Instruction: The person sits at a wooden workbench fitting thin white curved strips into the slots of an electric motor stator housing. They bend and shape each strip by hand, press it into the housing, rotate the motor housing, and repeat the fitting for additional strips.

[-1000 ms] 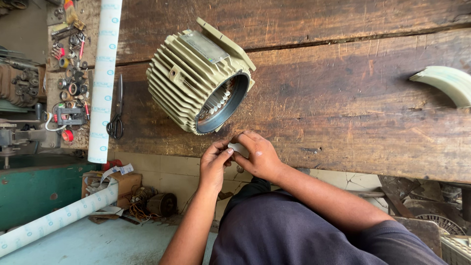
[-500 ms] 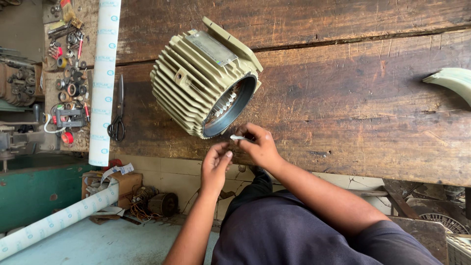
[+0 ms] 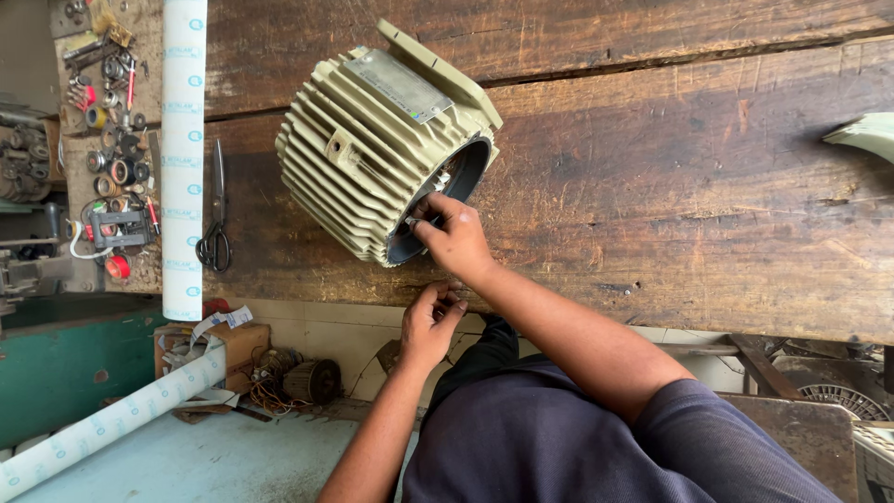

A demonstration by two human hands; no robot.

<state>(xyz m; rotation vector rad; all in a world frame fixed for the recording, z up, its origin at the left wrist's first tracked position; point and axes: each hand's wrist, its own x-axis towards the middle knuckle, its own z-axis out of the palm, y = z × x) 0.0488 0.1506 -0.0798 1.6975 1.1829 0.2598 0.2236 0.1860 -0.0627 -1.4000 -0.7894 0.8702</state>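
Note:
A beige finned motor housing [image 3: 358, 154] lies on its side on the worn wooden bench [image 3: 670, 205], its open end facing me. My right hand [image 3: 454, 237] reaches to the lower rim of that opening, its fingertips pinched on a small pale piece that is mostly hidden. My left hand [image 3: 428, 324] hovers at the bench's near edge just below, fingers curled, with nothing visible in it. The two hands are apart.
Black scissors [image 3: 216, 233] and a long white roll [image 3: 182, 158] lie left of the housing. Small parts and tools [image 3: 107, 140] crowd the far left. A second white roll [image 3: 112, 419], a cardboard box [image 3: 237, 345] and wire coils sit below the bench. A pale cover [image 3: 866, 135] is at the right edge.
My right hand has left my left hand and moved up to the housing's opening with the small piece. My left hand has stayed at the bench edge. The view has shifted slightly.

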